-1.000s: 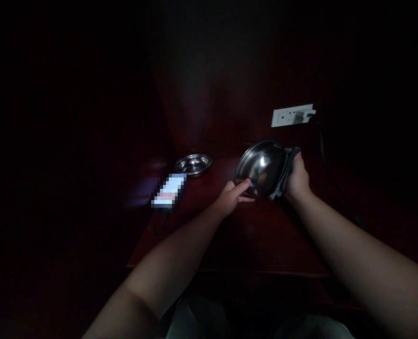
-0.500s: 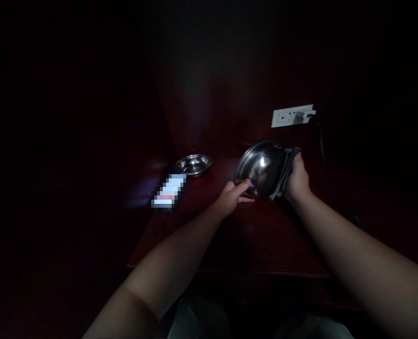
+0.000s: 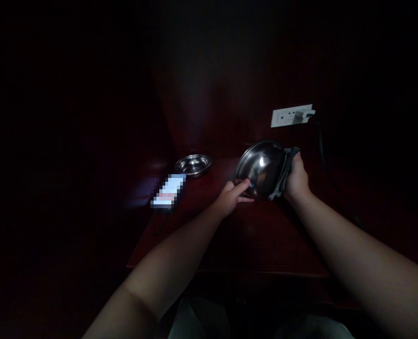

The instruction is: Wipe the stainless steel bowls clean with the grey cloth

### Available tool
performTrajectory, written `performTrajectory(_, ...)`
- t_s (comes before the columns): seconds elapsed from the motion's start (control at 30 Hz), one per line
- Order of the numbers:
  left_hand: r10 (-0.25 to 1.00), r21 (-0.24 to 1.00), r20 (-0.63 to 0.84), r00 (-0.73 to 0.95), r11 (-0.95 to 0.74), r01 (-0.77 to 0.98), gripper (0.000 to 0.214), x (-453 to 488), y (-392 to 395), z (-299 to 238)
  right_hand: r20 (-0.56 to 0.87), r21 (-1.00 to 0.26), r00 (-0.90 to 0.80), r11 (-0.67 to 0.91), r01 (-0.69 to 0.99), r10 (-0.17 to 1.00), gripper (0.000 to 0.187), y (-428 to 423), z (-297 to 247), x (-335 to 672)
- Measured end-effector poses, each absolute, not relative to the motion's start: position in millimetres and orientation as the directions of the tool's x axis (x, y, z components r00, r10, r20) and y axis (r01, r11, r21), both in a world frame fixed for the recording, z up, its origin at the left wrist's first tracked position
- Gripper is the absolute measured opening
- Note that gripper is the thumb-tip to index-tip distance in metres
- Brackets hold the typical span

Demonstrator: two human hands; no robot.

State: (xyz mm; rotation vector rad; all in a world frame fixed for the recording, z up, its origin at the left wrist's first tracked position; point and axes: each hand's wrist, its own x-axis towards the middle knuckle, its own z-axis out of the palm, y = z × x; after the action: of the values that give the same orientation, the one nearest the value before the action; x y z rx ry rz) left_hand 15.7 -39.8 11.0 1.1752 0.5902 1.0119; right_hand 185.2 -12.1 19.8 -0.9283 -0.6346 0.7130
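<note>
A shiny metal bowl [image 3: 260, 165] is held tilted on its side above the table, its rounded outside toward me. My left hand [image 3: 230, 197] grips the rim at the lower left, thumb on the outer surface and the other fingers partly hidden. On the bowl's right side, my right hand [image 3: 298, 176] presses a grey knitted cloth [image 3: 284, 175] against the metal. The fingers of that hand are mostly behind the cloth. The bowl's inside is out of sight.
A second, shallow metal bowl [image 3: 193, 165] stands at the back left of the dark red table [image 3: 251, 245]. In front of it lies a lit phone [image 3: 168, 192] with a cable. A white wall socket [image 3: 291, 116] holds a plug, its black cord [image 3: 322, 150] hanging at the right.
</note>
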Motion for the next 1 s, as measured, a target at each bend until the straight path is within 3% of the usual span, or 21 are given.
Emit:
performTrajectory(0.63,0.874,0.943,0.121,0.470,0.046,-0.329,0.044,15.4,-38.6,10.4,0.221,-0.865,0.582,0.433,-0.253,0.782,0.047,-15.6,21.9,184.0)
performTrajectory(1.0,0.879,0.943,0.115,0.463,0.051,-0.329,0.045,15.4,-39.7,11.5,0.156,-0.860,0.621,0.415,-0.297,0.768,0.050,-12.8,21.4,183.7)
